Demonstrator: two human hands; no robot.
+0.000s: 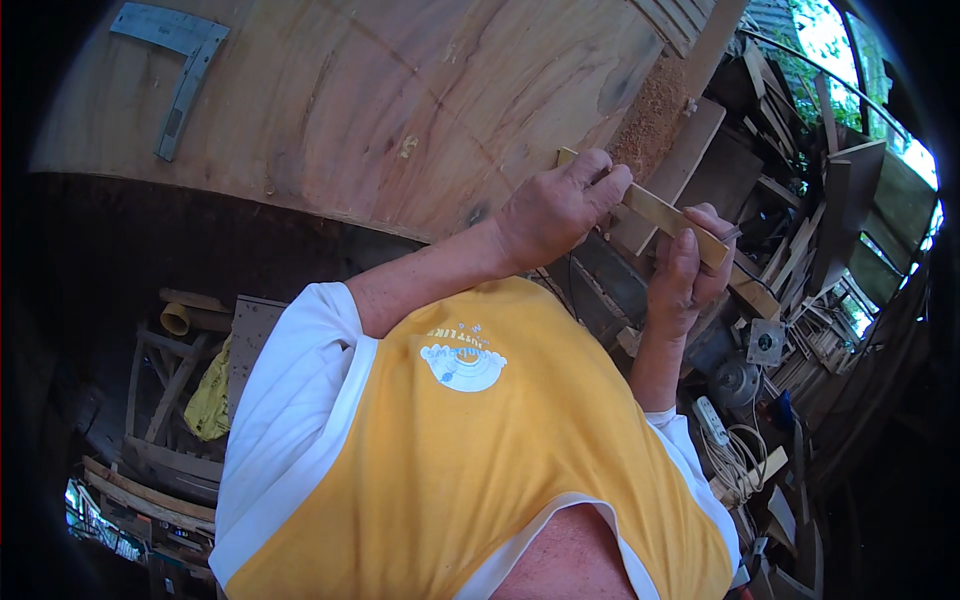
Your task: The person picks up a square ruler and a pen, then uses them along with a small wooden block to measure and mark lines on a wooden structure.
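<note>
A short, narrow strip of pale wood [660, 212] slants between my two hands, near the right end of a plywood worktop [350, 110]. My left hand [565, 205] is closed round its upper left part, and a small end of the strip pokes out past the knuckles. Thumb and fingers of my right hand [688, 268] pinch the lower right end. A thin dark sliver shows beside those right fingertips; what it is I cannot make out. Both forearms are bent in front of my chest.
A metal carpenter's square [195, 75] lies on the worktop at the far left. Sawdust [648, 118] is heaped by the right edge, beside a board [690, 160]. Scrap wood, a motor [735, 380], and a power strip [711, 420] with coiled cable crowd the right. A yellow bag [210, 392] hangs lower left.
</note>
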